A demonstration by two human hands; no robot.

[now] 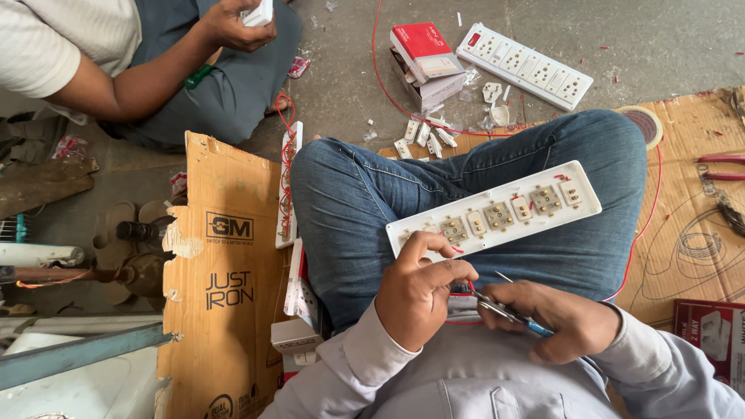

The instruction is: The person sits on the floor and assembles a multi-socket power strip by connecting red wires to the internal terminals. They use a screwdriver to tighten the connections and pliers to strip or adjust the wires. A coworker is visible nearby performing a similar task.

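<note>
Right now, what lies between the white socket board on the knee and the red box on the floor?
In the head view, small white switch parts lie on the floor between the socket board and the red box.

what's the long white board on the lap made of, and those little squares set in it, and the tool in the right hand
The socket board looks like matte white moulded plastic, with smooth, even edges. The square inserts seem to hold brass-coloured metal, judging by their dull yellow glint. The tool in the right hand shows shiny grey metal, probably steel, with a blue grip, likely plastic.

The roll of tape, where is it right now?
In the head view, the roll of tape lies at upper right on the cardboard sheet, just beyond the person's knee.
</note>
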